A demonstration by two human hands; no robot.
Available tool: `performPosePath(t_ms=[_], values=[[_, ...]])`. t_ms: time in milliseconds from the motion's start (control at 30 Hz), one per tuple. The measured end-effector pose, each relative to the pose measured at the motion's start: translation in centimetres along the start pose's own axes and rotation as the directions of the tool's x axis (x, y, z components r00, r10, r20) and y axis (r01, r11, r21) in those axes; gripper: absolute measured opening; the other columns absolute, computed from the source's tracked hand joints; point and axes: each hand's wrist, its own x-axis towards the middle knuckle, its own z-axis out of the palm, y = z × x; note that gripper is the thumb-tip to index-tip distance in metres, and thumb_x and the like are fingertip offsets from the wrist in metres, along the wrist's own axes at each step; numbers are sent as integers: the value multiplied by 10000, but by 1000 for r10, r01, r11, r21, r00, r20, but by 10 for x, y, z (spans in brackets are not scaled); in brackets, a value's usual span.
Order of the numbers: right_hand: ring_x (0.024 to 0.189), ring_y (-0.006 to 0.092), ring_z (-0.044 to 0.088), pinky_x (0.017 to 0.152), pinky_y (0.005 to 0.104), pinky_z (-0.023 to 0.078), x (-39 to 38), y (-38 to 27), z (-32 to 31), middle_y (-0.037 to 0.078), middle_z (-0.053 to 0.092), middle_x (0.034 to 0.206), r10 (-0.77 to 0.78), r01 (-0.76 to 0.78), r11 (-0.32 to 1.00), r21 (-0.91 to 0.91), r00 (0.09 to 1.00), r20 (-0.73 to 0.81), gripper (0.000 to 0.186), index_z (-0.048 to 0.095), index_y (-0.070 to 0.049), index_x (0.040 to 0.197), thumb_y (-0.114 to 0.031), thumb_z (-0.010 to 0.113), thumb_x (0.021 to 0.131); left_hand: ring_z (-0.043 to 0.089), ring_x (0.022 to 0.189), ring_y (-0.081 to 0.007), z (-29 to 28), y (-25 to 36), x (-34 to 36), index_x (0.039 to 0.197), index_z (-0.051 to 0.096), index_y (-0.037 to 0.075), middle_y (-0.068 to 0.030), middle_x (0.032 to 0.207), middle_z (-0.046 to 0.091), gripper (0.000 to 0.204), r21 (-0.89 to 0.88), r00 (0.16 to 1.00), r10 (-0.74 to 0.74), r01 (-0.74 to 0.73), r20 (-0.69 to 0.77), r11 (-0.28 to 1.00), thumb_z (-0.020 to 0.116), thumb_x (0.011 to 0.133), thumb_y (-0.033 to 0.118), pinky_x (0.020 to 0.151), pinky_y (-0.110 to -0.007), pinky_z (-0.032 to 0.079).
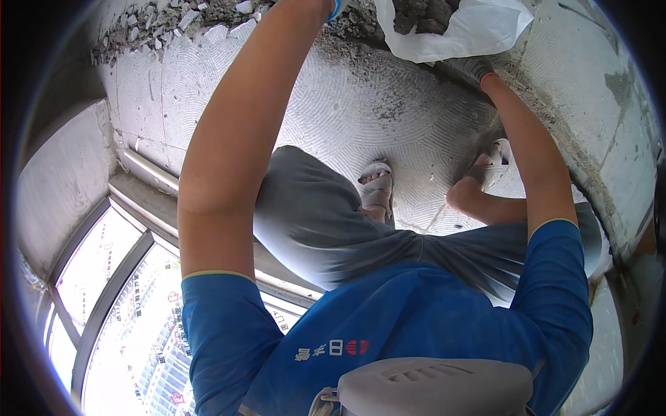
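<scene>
A white plastic bag (463,43) sits at the top, right of the middle, its mouth spread around dark grey lumps of rubble (424,16). My right hand (470,67), in a dark grey glove with an orange-red cuff, is closed at the bag's near rim, its fingertips partly hidden by the bag. My left arm reaches up to the top edge, left of the bag. Only the light blue cuff and a sliver of my left hand (338,8) show there; its fingers are cut off by the frame.
Broken rubble (163,24) lies along the far left. Beneath me is a grey floor (333,111) with combed ridges. My sandalled feet (377,184) stand behind the bag. A rough wall (590,90) runs on the right; a white pipe (151,170) and window (132,326) are on the left.
</scene>
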Motion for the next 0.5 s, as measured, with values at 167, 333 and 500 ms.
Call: performPosePath(t_ms=[167,333,500], values=[[1082,328,530,879,428,451,43,-27,17,186,552,1189,92,-99,990,106,993,69,495,542,-99,1190,-482,469,886,620,755,-197,5,13,-11,1081,551,-12,-101,887,615,267,-178,982,-174,159,-70,971,554,816,15,680,-323,536],[1018,341,561,855,427,456,83,-107,29,197,581,1128,113,-147,959,244,983,146,479,579,-79,1128,-476,494,875,615,776,-193,-14,6,-17,1075,543,4,-85,897,607,251,-138,977,-150,129,-151,982,548,825,11,687,-325,539],[954,354,592,831,426,461,140,-172,23,208,610,1067,204,-263,891,371,960,191,469,616,-59,1067,-470,518,863,602,741,-183,-1,6,-5,1076,547,9,-82,887,605,248,-101,983,-122,109,-137,989,559,828,20,672,-310,530]])
